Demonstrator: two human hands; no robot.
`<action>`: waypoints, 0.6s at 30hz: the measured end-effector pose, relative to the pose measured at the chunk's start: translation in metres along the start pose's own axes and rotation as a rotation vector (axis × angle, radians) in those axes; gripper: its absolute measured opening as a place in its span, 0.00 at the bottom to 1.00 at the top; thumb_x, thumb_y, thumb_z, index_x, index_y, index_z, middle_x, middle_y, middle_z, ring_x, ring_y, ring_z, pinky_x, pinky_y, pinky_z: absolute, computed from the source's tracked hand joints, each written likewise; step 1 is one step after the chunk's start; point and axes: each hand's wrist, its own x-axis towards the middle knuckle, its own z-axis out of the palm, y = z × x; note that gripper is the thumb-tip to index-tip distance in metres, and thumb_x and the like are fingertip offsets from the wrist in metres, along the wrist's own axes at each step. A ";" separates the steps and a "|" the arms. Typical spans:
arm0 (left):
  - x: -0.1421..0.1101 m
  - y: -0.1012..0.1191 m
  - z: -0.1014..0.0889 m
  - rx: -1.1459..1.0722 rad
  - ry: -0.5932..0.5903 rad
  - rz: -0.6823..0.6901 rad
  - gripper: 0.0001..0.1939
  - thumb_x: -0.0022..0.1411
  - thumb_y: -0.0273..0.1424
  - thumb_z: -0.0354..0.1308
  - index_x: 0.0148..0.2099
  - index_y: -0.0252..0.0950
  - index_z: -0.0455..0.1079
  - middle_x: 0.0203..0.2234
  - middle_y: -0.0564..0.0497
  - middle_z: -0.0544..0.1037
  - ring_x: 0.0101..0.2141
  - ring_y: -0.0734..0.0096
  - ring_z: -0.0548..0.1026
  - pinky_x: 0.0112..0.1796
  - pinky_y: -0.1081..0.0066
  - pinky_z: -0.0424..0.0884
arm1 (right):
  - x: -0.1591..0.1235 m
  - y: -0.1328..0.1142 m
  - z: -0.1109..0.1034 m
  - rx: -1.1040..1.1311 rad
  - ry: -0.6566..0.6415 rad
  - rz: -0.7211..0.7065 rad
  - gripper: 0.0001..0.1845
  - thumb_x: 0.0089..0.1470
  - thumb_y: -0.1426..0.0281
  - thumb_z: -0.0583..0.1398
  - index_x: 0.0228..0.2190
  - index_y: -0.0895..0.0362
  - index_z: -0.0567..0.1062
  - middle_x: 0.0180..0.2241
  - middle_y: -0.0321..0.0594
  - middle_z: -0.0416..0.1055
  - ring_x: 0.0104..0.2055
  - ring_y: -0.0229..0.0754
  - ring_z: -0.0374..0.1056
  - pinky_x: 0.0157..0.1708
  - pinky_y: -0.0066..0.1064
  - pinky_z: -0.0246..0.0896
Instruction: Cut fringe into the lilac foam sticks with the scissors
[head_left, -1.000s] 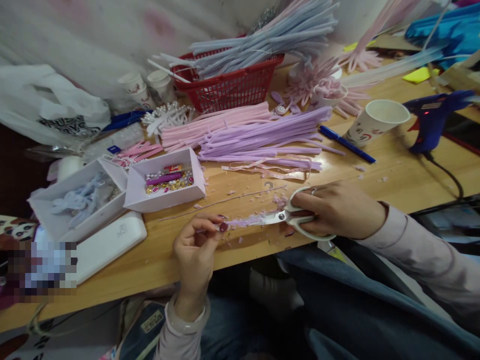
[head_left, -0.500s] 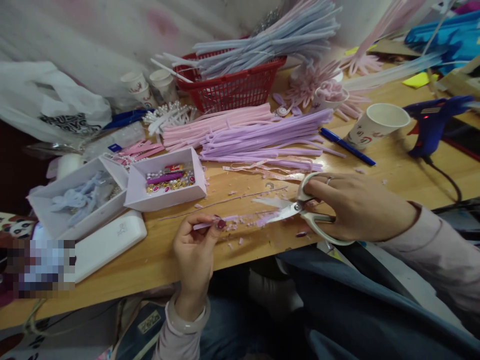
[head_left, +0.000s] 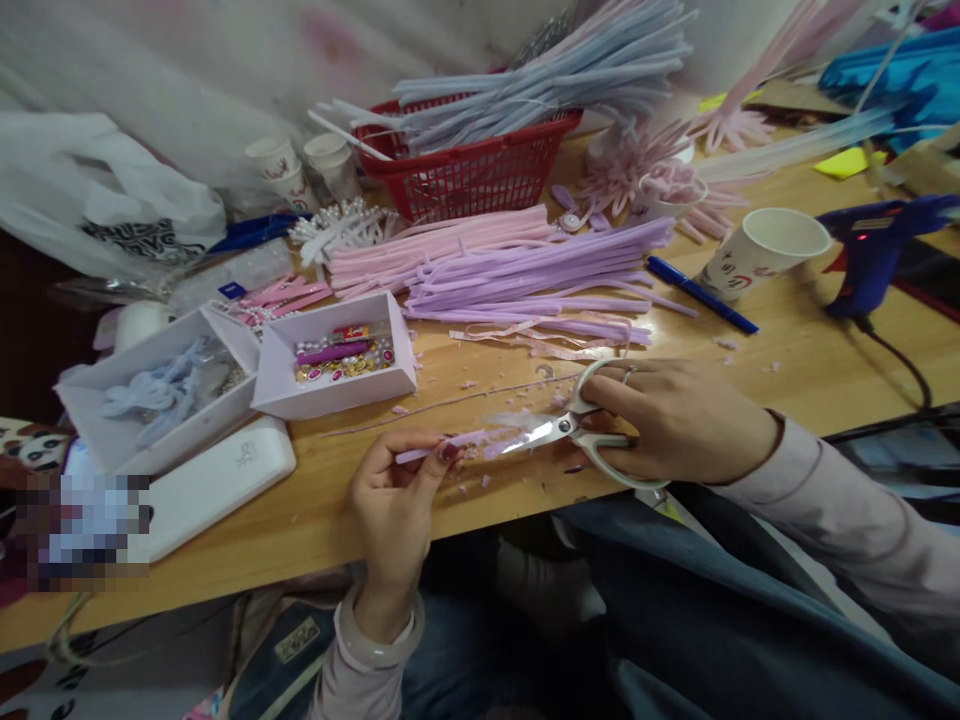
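Between thumb and fingers my left hand [head_left: 397, 490] pinches a short lilac pipe cleaner [head_left: 420, 453], its free end pointing right. My right hand [head_left: 667, 415] has its fingers through the handles of a pair of white-handled scissors [head_left: 564, 427]. The scissor blades are parted and lie close to the free end of the pipe cleaner; whether they touch it I cannot tell. Lilac fluff clippings [head_left: 486, 481] are scattered on the wooden table [head_left: 322, 530] below. Behind the hands lies a bundle of lilac pipe cleaners [head_left: 525, 270].
A white box of beads [head_left: 337, 395] and another white box [head_left: 157, 440] stand left, near a white power bank [head_left: 225, 490]. Behind are a red basket [head_left: 480, 180] and pink pipe cleaners [head_left: 442, 250]. Right are a blue pen [head_left: 705, 295], a paper cup [head_left: 772, 255] and a blue glue gun [head_left: 870, 260].
My right hand has moved left with the scissors, bringing the blades closer to the pipe cleaner. My left hand keeps its pinch, nearly in place. The view has shifted slightly.
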 end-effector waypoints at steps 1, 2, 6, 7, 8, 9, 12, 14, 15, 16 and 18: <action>0.000 0.000 0.000 -0.001 -0.002 0.006 0.13 0.47 0.34 0.73 0.29 0.34 0.73 0.24 0.53 0.80 0.23 0.73 0.79 0.26 0.75 0.78 | 0.000 0.000 0.001 -0.002 -0.009 0.006 0.11 0.54 0.62 0.56 0.29 0.57 0.69 0.26 0.41 0.72 0.25 0.42 0.66 0.26 0.32 0.49; -0.001 0.000 -0.001 -0.004 -0.005 0.012 0.12 0.47 0.33 0.73 0.29 0.34 0.73 0.25 0.53 0.80 0.23 0.74 0.79 0.26 0.76 0.78 | 0.000 0.001 0.001 -0.002 -0.020 0.012 0.11 0.55 0.61 0.56 0.29 0.56 0.69 0.25 0.40 0.72 0.24 0.41 0.66 0.25 0.32 0.49; -0.001 -0.001 -0.002 0.006 -0.016 0.021 0.12 0.47 0.33 0.73 0.28 0.34 0.73 0.25 0.53 0.80 0.24 0.73 0.79 0.27 0.75 0.78 | -0.001 0.002 0.003 0.015 -0.049 -0.002 0.11 0.55 0.61 0.56 0.30 0.56 0.68 0.25 0.40 0.72 0.24 0.41 0.66 0.25 0.32 0.48; -0.001 -0.001 -0.002 0.018 -0.017 0.018 0.12 0.47 0.33 0.73 0.28 0.34 0.73 0.25 0.52 0.80 0.24 0.73 0.79 0.27 0.75 0.78 | -0.001 0.003 0.003 0.022 -0.052 -0.013 0.11 0.56 0.61 0.56 0.30 0.56 0.68 0.25 0.41 0.72 0.25 0.41 0.67 0.25 0.32 0.48; -0.001 -0.001 -0.003 0.030 -0.020 0.013 0.12 0.47 0.34 0.73 0.28 0.34 0.73 0.25 0.52 0.81 0.24 0.72 0.79 0.26 0.75 0.78 | -0.001 0.003 0.004 0.025 -0.053 -0.023 0.10 0.56 0.62 0.56 0.31 0.56 0.68 0.26 0.41 0.73 0.25 0.41 0.67 0.25 0.32 0.48; -0.001 -0.001 -0.003 0.036 -0.022 0.007 0.12 0.47 0.34 0.73 0.28 0.34 0.73 0.25 0.52 0.81 0.24 0.72 0.80 0.26 0.75 0.78 | -0.002 0.003 0.004 0.026 -0.054 -0.031 0.10 0.56 0.62 0.56 0.31 0.57 0.69 0.26 0.41 0.73 0.25 0.41 0.67 0.25 0.32 0.48; -0.001 0.000 -0.003 0.028 -0.034 -0.009 0.13 0.48 0.36 0.72 0.29 0.35 0.73 0.25 0.52 0.82 0.23 0.72 0.80 0.26 0.75 0.78 | -0.003 0.004 0.006 0.012 -0.038 -0.036 0.09 0.56 0.64 0.55 0.31 0.57 0.68 0.26 0.42 0.73 0.25 0.41 0.68 0.25 0.32 0.48; -0.001 0.000 -0.003 0.020 -0.035 -0.016 0.13 0.48 0.36 0.72 0.29 0.35 0.73 0.25 0.52 0.82 0.22 0.72 0.80 0.26 0.75 0.79 | -0.005 0.005 0.007 0.014 -0.039 -0.036 0.09 0.57 0.64 0.55 0.31 0.57 0.68 0.25 0.42 0.72 0.25 0.41 0.68 0.25 0.32 0.48; -0.001 0.001 -0.003 0.015 -0.032 -0.016 0.13 0.47 0.35 0.73 0.29 0.35 0.73 0.25 0.53 0.81 0.22 0.72 0.80 0.26 0.74 0.79 | -0.006 0.005 0.008 0.021 -0.045 -0.039 0.09 0.57 0.64 0.55 0.31 0.57 0.68 0.26 0.42 0.72 0.25 0.41 0.67 0.25 0.32 0.48; -0.001 0.001 -0.002 0.011 -0.026 -0.017 0.13 0.47 0.35 0.73 0.28 0.35 0.73 0.24 0.53 0.81 0.22 0.71 0.80 0.26 0.74 0.79 | -0.006 0.006 0.008 0.030 -0.042 -0.042 0.09 0.57 0.64 0.55 0.30 0.57 0.68 0.25 0.41 0.72 0.25 0.41 0.67 0.25 0.32 0.48; -0.001 0.002 -0.002 0.007 -0.020 -0.021 0.13 0.47 0.35 0.73 0.28 0.34 0.73 0.23 0.53 0.81 0.22 0.71 0.80 0.26 0.74 0.79 | -0.008 0.006 0.011 0.045 -0.013 -0.047 0.09 0.58 0.64 0.54 0.30 0.56 0.68 0.25 0.40 0.72 0.24 0.40 0.66 0.25 0.32 0.48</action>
